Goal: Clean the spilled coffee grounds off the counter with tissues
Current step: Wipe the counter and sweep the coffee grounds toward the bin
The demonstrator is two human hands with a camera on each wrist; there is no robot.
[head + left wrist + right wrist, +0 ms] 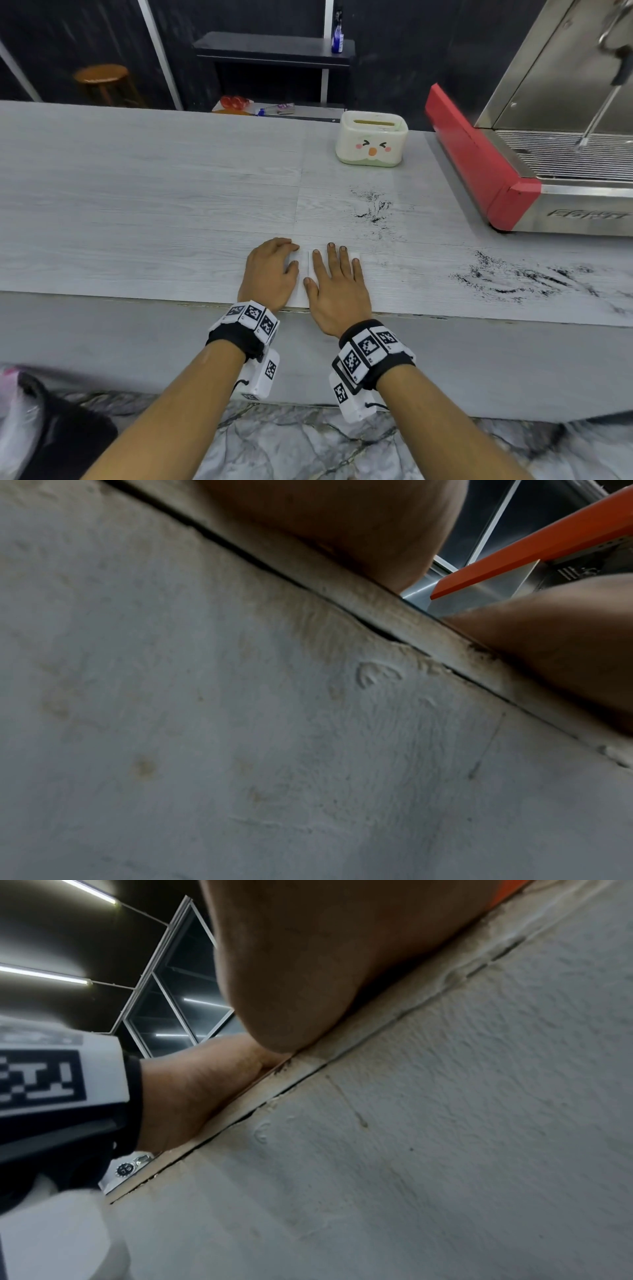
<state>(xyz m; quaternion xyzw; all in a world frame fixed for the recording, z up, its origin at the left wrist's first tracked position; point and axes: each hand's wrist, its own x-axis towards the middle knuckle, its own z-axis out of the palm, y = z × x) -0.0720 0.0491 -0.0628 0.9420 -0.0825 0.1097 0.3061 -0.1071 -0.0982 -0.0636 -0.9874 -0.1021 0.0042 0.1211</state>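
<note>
A white tissue [304, 270] lies flat on the pale wood-grain counter [154, 205] close to its front edge. My left hand [294, 256] sits on the tissue's left part with bent fingers, thumb and fingertips pinching its edge. My right hand [329, 263] lies flat on the right part, fingers straight and spread. Black coffee grounds [373, 209] are smeared just beyond my right hand. A wider streak of grounds [513, 277] runs to the right. Both wrist views show only the counter's front face [240, 723] and the heels of the hands; the fingers are hidden there.
A cream tissue box [371, 138] with a cartoon face stands at the counter's back. A red and steel espresso machine [507, 185] fills the right end. Behind the counter are a dark shelf [274, 51] and a wooden stool [102, 78]. A dark bag [51, 428] sits on the floor at lower left.
</note>
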